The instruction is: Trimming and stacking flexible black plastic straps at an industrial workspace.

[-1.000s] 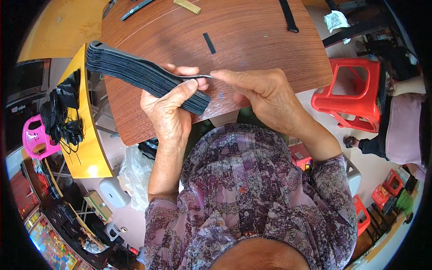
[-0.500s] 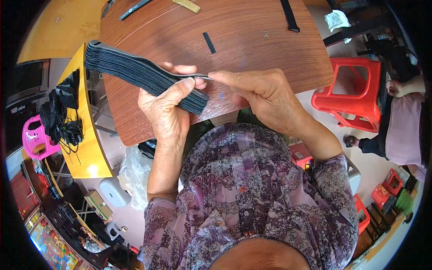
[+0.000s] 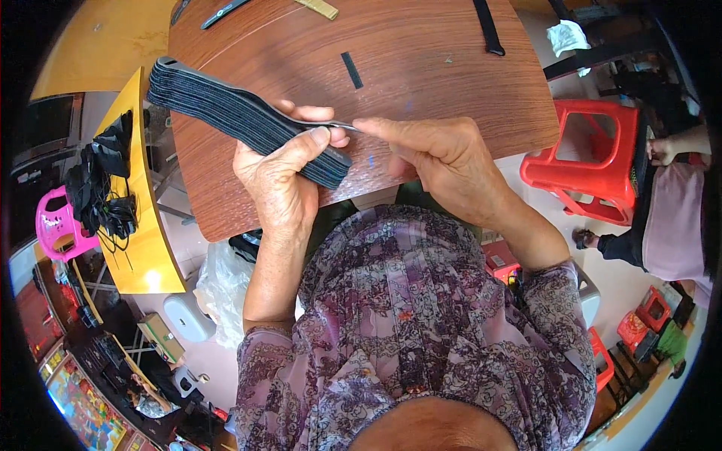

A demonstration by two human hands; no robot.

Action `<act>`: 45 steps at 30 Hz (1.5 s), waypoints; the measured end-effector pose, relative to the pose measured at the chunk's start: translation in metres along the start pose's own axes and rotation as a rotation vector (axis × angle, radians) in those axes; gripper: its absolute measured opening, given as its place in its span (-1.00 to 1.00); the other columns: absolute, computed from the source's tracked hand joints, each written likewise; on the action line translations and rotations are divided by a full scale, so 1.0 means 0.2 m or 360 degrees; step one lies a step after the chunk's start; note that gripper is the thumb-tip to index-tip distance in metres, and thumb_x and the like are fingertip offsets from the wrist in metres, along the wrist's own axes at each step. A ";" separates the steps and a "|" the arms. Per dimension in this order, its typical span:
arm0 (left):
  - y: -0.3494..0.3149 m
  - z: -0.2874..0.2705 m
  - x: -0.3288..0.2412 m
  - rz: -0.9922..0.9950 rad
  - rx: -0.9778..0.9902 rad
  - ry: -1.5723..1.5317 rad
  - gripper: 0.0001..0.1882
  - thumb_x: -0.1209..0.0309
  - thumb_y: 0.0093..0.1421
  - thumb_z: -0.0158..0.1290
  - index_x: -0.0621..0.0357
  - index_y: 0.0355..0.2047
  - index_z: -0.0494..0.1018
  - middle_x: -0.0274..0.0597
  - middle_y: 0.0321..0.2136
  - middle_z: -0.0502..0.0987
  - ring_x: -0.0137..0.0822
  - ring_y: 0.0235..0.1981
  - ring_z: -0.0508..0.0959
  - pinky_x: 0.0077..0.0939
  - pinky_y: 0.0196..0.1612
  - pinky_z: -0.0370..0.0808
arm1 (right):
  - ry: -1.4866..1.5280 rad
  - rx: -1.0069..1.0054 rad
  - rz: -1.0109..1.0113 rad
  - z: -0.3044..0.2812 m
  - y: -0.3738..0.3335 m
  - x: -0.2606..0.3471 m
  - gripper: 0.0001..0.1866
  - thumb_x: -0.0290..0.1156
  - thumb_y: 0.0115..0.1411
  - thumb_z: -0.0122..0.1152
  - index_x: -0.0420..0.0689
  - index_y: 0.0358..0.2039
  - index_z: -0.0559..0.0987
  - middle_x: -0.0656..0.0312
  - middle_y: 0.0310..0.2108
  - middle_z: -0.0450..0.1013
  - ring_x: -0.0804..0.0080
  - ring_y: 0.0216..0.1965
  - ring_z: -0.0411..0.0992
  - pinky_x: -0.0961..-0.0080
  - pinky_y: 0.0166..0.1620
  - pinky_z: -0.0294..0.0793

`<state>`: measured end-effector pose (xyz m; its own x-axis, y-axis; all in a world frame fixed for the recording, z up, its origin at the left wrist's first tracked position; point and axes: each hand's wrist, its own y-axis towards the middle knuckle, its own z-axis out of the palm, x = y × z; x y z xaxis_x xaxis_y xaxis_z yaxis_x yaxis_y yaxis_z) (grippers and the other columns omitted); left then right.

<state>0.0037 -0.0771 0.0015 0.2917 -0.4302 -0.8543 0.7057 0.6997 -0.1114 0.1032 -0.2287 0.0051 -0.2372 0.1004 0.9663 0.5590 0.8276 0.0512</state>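
My left hand (image 3: 280, 177) is closed around a thick stack of black fabric strips (image 3: 226, 109). The stack slants from the upper left down to the near edge of the table. The uppermost strip (image 3: 259, 105) bows away from the rest, and its thin end comes out between my left thumb and fingers. At that end, the index fingertip of my right hand (image 3: 451, 154) meets the strip. My other right fingers are curled, and the right thumb is mostly hidden.
On the brown wooden table (image 3: 421, 68) lie a short dark strip (image 3: 351, 70), a long black strap (image 3: 489, 28) and a tan piece (image 3: 317, 8). A yellow table (image 3: 143, 248) with black bundles (image 3: 113, 173) stands left. Right are a red stool (image 3: 583, 161) and another person (image 3: 677, 203).
The stack's far end has tilted slightly up and to the right in my left hand. My right hand stays at the strip's end, almost unmoved.
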 end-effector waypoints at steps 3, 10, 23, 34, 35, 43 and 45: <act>0.00 0.00 0.00 -0.0005 -0.0012 0.0034 -0.61 0.84 -0.12 0.05 0.34 -0.24 0.31 0.17 -0.40 0.54 -0.10 -0.50 0.60 -0.29 -0.37 0.61 | -0.0032 -0.0006 -0.0048 0.01 0.00 -0.01 -0.68 -0.55 0.24 0.00 0.00 -0.02 0.54 0.35 -0.64 0.37 0.69 -0.58 0.29 0.70 -0.48 0.35; -0.01 0.00 0.01 -0.0027 -0.0023 0.0001 -0.60 0.85 -0.12 0.05 0.34 -0.25 0.31 0.17 -0.41 0.54 -0.11 -0.50 0.60 -0.30 -0.37 0.60 | 0.0087 -0.0001 0.0014 0.01 -0.02 -0.02 -0.67 -0.54 0.24 0.00 0.00 -0.01 0.53 0.35 -0.62 0.37 0.69 -0.56 0.29 0.70 -0.47 0.36; 0.02 0.01 0.02 -0.0024 -0.0059 -0.0001 -0.64 0.85 -0.13 0.06 0.33 -0.29 0.34 0.14 -0.42 0.54 -0.14 -0.51 0.60 -0.32 -0.39 0.61 | 0.0151 0.0040 0.0183 0.00 0.01 -0.01 -0.68 -0.53 0.24 0.01 0.02 -0.01 0.54 0.40 -0.62 0.39 0.78 -0.60 0.24 0.78 -0.56 0.24; -0.01 0.05 0.02 -0.0160 -0.0007 -0.0051 -0.61 0.84 -0.11 0.06 0.32 -0.25 0.29 0.10 -0.36 0.53 -0.19 -0.49 0.60 -0.33 -0.42 0.62 | -0.0288 -0.0375 -0.0158 0.00 0.07 0.02 -0.68 -0.51 0.05 0.25 -0.18 -0.12 0.55 0.28 -0.46 0.46 0.62 -0.48 0.36 0.67 -0.46 0.31; -0.01 0.05 0.01 -0.0188 0.0028 -0.0087 -0.61 0.84 -0.10 0.06 0.32 -0.25 0.29 0.10 -0.34 0.53 -0.19 -0.48 0.60 -0.34 -0.42 0.63 | -0.0472 -0.0382 -0.0137 -0.01 0.08 0.04 -0.68 -0.51 0.01 0.28 -0.21 -0.17 0.56 0.25 -0.45 0.46 0.56 -0.46 0.39 0.62 -0.42 0.33; -0.02 0.02 0.06 -0.0390 0.0198 -0.0353 -0.68 0.75 -0.04 0.08 0.34 -0.24 0.34 0.14 -0.30 0.51 -0.12 -0.44 0.61 -0.29 -0.39 0.63 | -0.0269 -0.0274 -0.0249 -0.03 0.08 -0.06 -0.90 -0.58 -0.01 0.23 -0.28 -0.43 0.55 0.20 -0.54 0.42 0.47 -0.49 0.40 0.58 -0.42 0.32; -0.01 0.01 0.05 -0.0409 0.0188 -0.0397 -0.74 0.69 0.00 0.07 0.33 -0.26 0.36 0.15 -0.30 0.51 -0.11 -0.46 0.61 -0.28 -0.43 0.63 | -0.0257 -0.0287 -0.0259 -0.04 0.08 -0.05 -0.93 -0.60 -0.01 0.22 -0.29 -0.46 0.54 0.20 -0.55 0.42 0.47 -0.49 0.40 0.57 -0.42 0.32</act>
<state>0.0072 -0.0846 -0.0057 0.2333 -0.7192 -0.6545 0.8417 0.4864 -0.2344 0.1213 -0.2210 -0.0026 -0.4505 0.0732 0.8898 0.6323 0.7297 0.2601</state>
